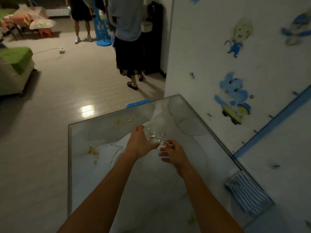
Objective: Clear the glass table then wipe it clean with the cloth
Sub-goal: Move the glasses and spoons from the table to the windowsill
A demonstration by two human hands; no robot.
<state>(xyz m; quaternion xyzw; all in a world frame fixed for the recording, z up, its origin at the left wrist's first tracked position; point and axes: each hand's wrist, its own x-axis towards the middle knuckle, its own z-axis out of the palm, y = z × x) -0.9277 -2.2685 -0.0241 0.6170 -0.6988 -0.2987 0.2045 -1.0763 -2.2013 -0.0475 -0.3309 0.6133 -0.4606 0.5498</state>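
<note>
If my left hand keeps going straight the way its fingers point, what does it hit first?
Probably nothing nearby: the left hand passes left of the clear glass bowl, towards bare tabletop and the orange scrap, though depth is unclear.

- Overall exposure dim and indoor; colours muted, with a grey-green cast.
- A bright specular patch on the floor (87, 110) at 11 o'clock from centre; the light source itself lies outside the view.
- Soft shadows trail from the standing person (128, 39) at 12 o'clock, falling towards lower right.
- The glass table (79, 165) shows faint pale reflections; no harsh glare.
- Motion blur smears the wall stickers (234, 98) at 3 o'clock and the striped cloth (247, 194) at 4 o'clock.
- Wide-angle distortion bends straight edges near the borders; detail is soft throughout.
</note>
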